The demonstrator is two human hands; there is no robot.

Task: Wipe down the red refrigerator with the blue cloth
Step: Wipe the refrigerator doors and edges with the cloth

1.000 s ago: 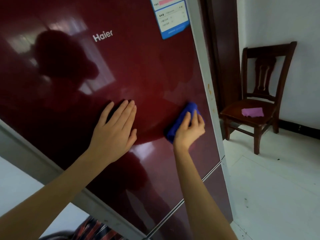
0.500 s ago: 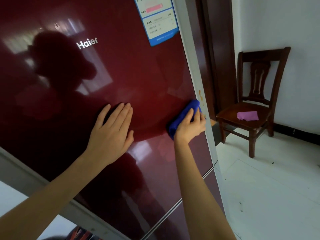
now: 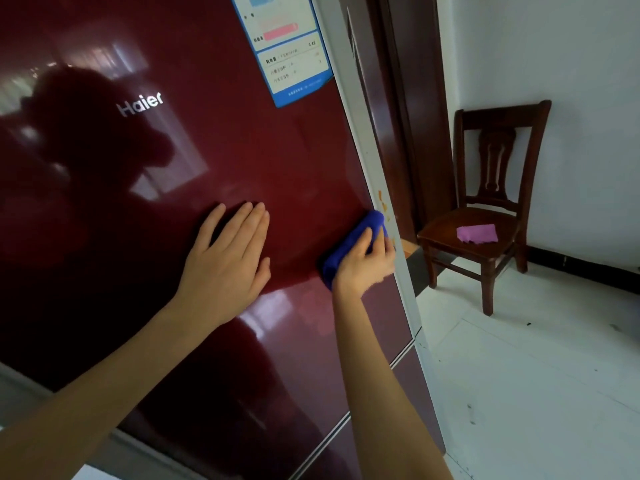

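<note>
The glossy red refrigerator [image 3: 214, 161] fills the left of the view, its upper door facing me. My left hand [image 3: 227, 265] lies flat on the door with fingers straight. My right hand [image 3: 365, 263] grips the folded blue cloth [image 3: 349, 242] and presses it against the door right at its grey right edge. Most of the cloth is covered by my fingers.
A blue and white label [image 3: 287, 50] is stuck at the door's top right. A dark wooden chair [image 3: 485, 216] stands by the white wall, with a pink cloth [image 3: 477, 233] on its seat. A dark door frame [image 3: 408, 133] sits behind the refrigerator. White tiled floor [image 3: 536, 393] spreads to the right.
My right hand has slid the blue cloth rightward to the door's edge. The left hand has stayed flat on the door. The view has shifted slightly.
</note>
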